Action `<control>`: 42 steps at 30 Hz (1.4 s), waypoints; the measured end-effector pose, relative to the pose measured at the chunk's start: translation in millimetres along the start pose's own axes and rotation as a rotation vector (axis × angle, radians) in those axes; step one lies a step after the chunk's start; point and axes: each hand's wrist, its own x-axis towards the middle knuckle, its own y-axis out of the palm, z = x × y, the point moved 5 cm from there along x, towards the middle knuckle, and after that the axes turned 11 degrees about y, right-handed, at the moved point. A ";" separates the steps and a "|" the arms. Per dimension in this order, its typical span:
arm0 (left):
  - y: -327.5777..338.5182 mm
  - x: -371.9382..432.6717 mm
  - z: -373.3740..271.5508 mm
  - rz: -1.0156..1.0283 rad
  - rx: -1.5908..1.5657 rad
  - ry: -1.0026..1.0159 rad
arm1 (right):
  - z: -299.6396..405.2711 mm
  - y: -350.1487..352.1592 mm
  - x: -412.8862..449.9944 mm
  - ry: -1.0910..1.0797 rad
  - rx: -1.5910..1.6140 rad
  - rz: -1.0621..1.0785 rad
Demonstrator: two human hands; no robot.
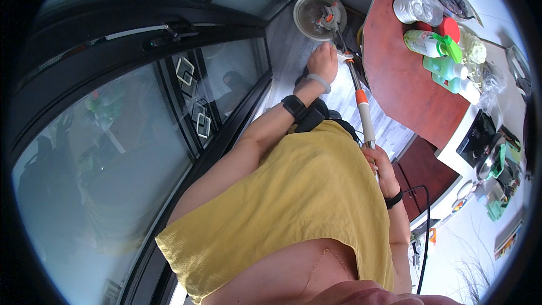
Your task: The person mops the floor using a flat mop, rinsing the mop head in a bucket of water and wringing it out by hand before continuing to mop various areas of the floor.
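A mop pole (pixel 355 79) with metal, orange and pale grey sections slopes down in front of me. Around its upper part, by my waist, my right hand (pixel 380 165) is closed. My left hand (pixel 324 61) is lower down, against a white fitting (pixel 344 56) on the pole; its fingers are bent, and their grip is partly hidden. The grey and orange mop head (pixel 332 18) is over or inside a round pale bucket (pixel 300 23), which appears to hold murky water.
Black-framed glass doors (pixel 228 36) stand close on my left. On my right is a reddish-brown counter (pixel 406 76) with a green-topped spray bottle (pixel 427 44), plastic cups (pixel 406 9) and several other bottles. A black cable (pixel 427 220) hangs beside my right arm. Grey wood-look floor (pixel 288 42) surrounds the bucket.
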 end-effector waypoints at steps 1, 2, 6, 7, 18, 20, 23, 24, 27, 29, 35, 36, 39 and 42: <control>-0.6 -0.3 -0.6 0.001 0.000 0.001 | -0.2 0.3 -0.2 0.000 0.001 0.000; -1.2 -0.5 -0.4 0.012 0.000 -0.017 | -0.4 0.8 -0.2 0.004 -0.007 -0.002; -1.0 -0.7 0.1 0.039 0.002 -0.039 | -0.9 1.1 1.2 0.001 -0.043 0.006; -0.9 -0.9 0.6 0.038 0.003 -0.039 | -0.8 2.8 0.6 0.001 -0.044 0.007; 2.8 0.8 11.5 0.038 -0.049 -0.070 | 0.2 8.5 -1.3 -0.042 -0.139 -0.019; 0.6 7.7 15.9 0.041 -0.054 -0.067 | 0.0 6.6 -1.5 -0.047 -0.126 -0.017; 1.3 23.1 24.9 0.027 -0.063 -0.043 | -2.8 2.9 -7.2 -0.055 -0.117 -0.039; 2.8 31.5 32.7 0.006 -0.063 -0.025 | -4.4 1.3 -9.8 -0.054 -0.126 -0.058; 8.8 65.5 91.2 -0.051 -0.151 -0.185 | -9.9 -2.6 -28.5 -0.088 -0.274 -0.161; 6.2 79.5 96.3 -0.060 -0.117 -0.153 | -14.4 -6.3 -31.4 -0.085 -0.268 -0.131; -3.3 58.2 51.9 -0.067 0.107 -0.162 | -10.4 4.1 -26.7 -0.084 -0.173 -0.099; -5.1 48.3 46.3 -0.042 0.090 -0.155 | -9.6 4.1 -19.6 -0.070 -0.136 -0.063; -0.5 22.2 33.9 -0.003 0.084 -0.154 | -6.8 6.1 -16.4 -0.030 -0.165 -0.040; -4.9 7.6 14.7 0.005 0.037 -0.067 | -7.9 2.0 -14.9 -0.044 -0.162 -0.075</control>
